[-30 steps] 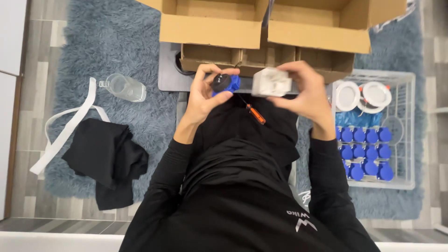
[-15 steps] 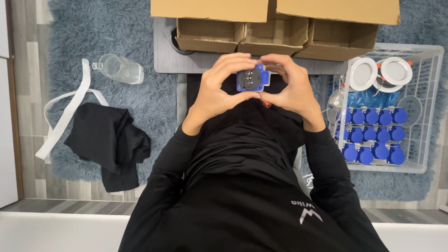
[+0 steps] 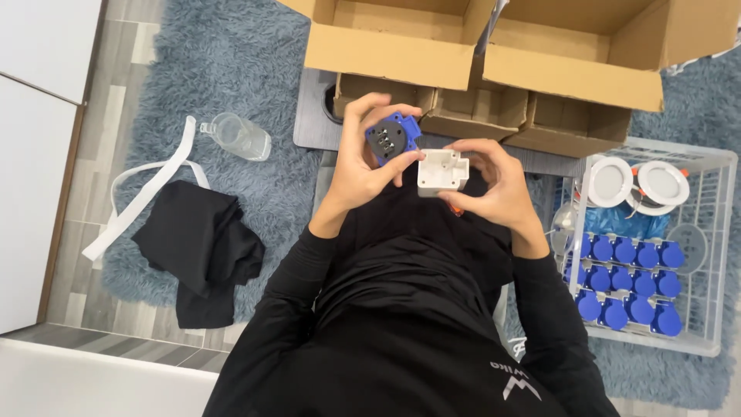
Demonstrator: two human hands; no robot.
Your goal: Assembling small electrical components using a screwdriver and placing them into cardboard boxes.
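Gripping a blue socket insert with a dark round face, the left hand holds it just beside a white square housing clasped in the right hand; both hands are closed on their parts above the person's lap. Open cardboard boxes lie ahead, a white wire basket of blue sockets to the right, a clear bottle and black cloth left on the blue rug.

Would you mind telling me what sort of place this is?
Probably a home room used for assembly work: a shaggy blue rug on wood-look flooring, open cardboard boxes, and a wire basket of blue sockets.
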